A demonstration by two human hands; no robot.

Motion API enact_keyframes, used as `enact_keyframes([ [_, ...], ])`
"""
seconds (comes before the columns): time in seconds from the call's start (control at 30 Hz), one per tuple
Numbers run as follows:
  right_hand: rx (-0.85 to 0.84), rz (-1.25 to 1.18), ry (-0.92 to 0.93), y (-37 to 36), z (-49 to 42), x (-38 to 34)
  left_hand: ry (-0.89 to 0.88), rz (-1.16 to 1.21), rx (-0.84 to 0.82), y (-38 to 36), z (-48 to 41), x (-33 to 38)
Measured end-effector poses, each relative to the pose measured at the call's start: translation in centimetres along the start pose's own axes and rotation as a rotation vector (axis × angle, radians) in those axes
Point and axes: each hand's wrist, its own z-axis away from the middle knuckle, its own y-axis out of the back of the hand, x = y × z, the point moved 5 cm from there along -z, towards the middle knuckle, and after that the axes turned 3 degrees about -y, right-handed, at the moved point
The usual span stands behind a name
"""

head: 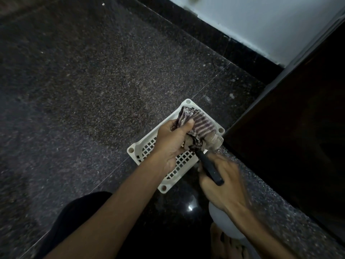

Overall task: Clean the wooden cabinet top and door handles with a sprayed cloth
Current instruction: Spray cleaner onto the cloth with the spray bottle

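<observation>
One cloth (200, 124), one spray bottle (222, 221) and one white slotted basket (179, 163) were seen above a dark speckled floor (93, 90), beside a dark cabinet (298, 118). The striped, bunched cloth was clenched in the left hand (172, 141) over the basket. The bottle, its black nozzle touching the cloth, was gripped tightly by the blurred right hand (224, 186).

We stood in what looked like a room of a home, with a dark speckled polished-stone floor (93, 81), a black stone skirting (214, 32) under a pale painted wall (270, 19), and a dark wooden cabinet (298, 118).
</observation>
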Motion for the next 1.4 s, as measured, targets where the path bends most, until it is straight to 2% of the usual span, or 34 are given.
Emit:
enact_keyframes([
  [0.2, 0.054, -0.121, -0.176, 1.1, -1.4, 1.7, 0.015, -0.016, 0.024, 0.5, -0.2, -0.2],
  [0.37, 0.087, -0.11, -0.178, 2.1, -1.9, 2.1, 0.008, -0.014, 0.057, 1.0, -0.1, 0.0],
  [0.57, -0.008, -0.14, -0.296, 0.9, -1.7, 2.4, -0.036, 0.012, 0.139, 1.8, -0.2, 0.4],
  [0.63, -0.032, -0.111, -0.262, 0.4, -1.2, 1.9, -0.041, 0.018, 0.156, 2.1, -0.2, 0.4],
  [0.77, -0.065, -0.166, -0.077, 0.1, -0.2, -0.5, -0.044, 0.007, 0.178, 2.5, -0.2, 0.4],
  [0.83, -0.053, -0.183, -0.068, 0.1, -0.5, -0.6, -0.037, -0.005, 0.182, 2.7, -0.2, 0.4],
  [0.97, -0.059, -0.288, -0.301, -0.8, -1.9, 1.4, -0.013, -0.015, 0.151, 2.6, -0.2, 0.2],
  [1.03, -0.06, -0.298, -0.338, -0.8, -2.4, 1.8, -0.007, -0.018, 0.14, 2.5, -0.1, 0.3],
  [1.13, -0.049, -0.324, -0.285, 0.4, -2.9, 0.5, -0.012, 0.006, 0.188, 3.1, 0.0, 0.7],
  [1.4, 0.257, -0.466, 0.021, 4.7, -6.7, -3.6, -0.038, 0.083, 0.326, 5.0, 0.3, 1.7],
])
